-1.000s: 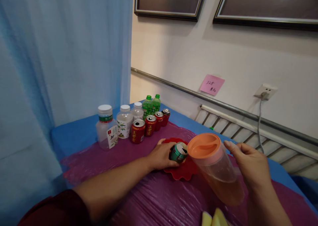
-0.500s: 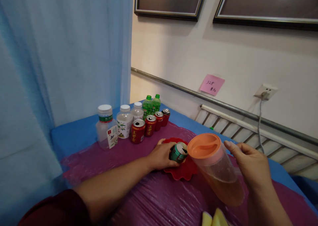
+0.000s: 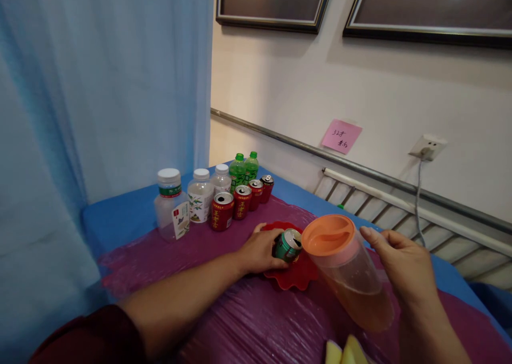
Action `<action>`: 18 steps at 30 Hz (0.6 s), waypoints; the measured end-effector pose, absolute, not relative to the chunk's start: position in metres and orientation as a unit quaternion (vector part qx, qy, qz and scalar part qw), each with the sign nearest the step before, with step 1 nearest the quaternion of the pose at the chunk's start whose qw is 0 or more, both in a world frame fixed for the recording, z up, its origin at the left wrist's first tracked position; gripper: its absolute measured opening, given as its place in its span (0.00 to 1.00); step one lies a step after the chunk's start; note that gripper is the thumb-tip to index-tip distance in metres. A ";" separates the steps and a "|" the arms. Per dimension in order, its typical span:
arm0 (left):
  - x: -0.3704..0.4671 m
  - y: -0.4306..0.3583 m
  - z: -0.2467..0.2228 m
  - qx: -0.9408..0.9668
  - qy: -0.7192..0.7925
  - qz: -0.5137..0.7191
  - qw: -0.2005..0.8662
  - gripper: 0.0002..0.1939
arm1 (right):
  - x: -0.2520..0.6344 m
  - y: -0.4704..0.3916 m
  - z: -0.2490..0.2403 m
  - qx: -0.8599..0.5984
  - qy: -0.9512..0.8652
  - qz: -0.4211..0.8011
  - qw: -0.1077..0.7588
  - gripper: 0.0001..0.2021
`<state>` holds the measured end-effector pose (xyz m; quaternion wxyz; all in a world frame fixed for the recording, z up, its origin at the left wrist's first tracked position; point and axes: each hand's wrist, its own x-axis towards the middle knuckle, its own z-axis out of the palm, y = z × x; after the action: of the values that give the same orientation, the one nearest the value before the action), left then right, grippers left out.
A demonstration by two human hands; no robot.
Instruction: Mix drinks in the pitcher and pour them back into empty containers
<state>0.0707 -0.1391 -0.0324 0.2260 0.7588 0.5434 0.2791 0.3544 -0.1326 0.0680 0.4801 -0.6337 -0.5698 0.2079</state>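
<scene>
My left hand (image 3: 262, 251) is wrapped round a green can (image 3: 288, 245) with an opened top, held over a red scalloped plate (image 3: 290, 279). My right hand (image 3: 404, 262) grips a clear pitcher (image 3: 352, 278) on its handle side; the handle itself is mostly hidden. The pitcher leans toward the can, its orange lid (image 3: 330, 235) close beside the can's top. Brownish liquid lies in the lower part of the pitcher. Whether any liquid passes between the two cannot be made out.
Several red cans (image 3: 222, 212) stand in a row behind my left hand. Beyond them are clear bottles with white caps (image 3: 200, 196) and green bottles (image 3: 237, 171). Something yellow (image 3: 348, 351) shows at the bottom edge. A radiator (image 3: 374, 204) runs along the wall.
</scene>
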 end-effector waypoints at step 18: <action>0.071 -0.139 -0.033 0.758 0.546 0.277 0.227 0.39 | 0.359 -0.133 0.067 -0.638 -0.571 0.206 0.474 0.26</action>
<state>0.0710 -0.1387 -0.0329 0.2269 0.7579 0.5456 0.2765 0.3590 -0.1325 0.0673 0.4738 -0.6382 -0.5708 0.2059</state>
